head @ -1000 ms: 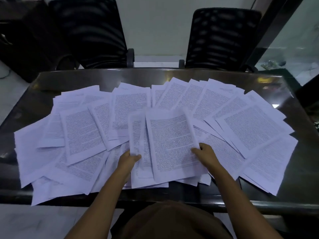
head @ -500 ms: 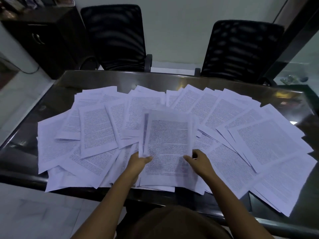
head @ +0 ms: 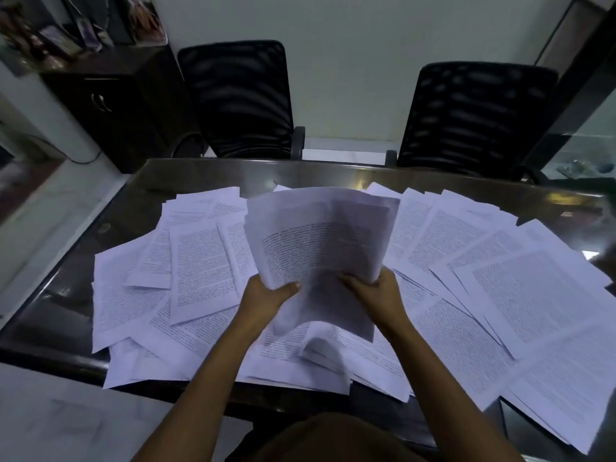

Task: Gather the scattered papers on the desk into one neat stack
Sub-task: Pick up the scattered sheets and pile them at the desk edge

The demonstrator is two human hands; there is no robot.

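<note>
Paper sheaf [head: 320, 241] held above desk [head: 206, 175]; left hand [head: 266, 301], right hand [head: 376, 295] grip lower edge.

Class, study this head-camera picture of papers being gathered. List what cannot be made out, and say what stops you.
1. Head view: print on the held bundle is too small and blurred to read, and its sheets cannot be counted.
2. The left hand and right hand have fingertips hidden behind that bundle.
3. The scattered papers are cut off by the right frame edge.
4. The clutter on the cabinet is blurred.
</note>
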